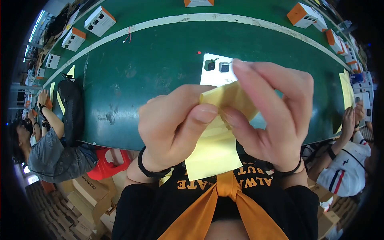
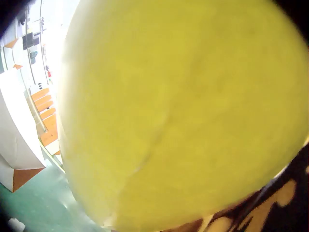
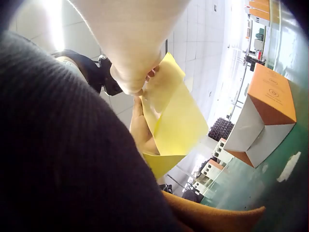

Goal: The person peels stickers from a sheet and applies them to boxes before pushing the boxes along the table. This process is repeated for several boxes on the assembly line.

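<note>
A creased yellow paper sheet hangs between my two hands above the near edge of the table, its lower end in front of my shirt. My left hand grips its upper left part, thumb lying across the front. My right hand holds the upper right part, with the thumb against the paper and the forefinger arched over it. In the left wrist view the yellow sheet fills most of the picture. The right wrist view shows the sheet folded over. Behind the hands lies a white box with pictures of small dark devices, partly hidden.
The green table has a pale strip across its far side. Orange-and-white boxes stand along the far edges. A black pouch lies at the left. People sit at both sides, one by a red stool.
</note>
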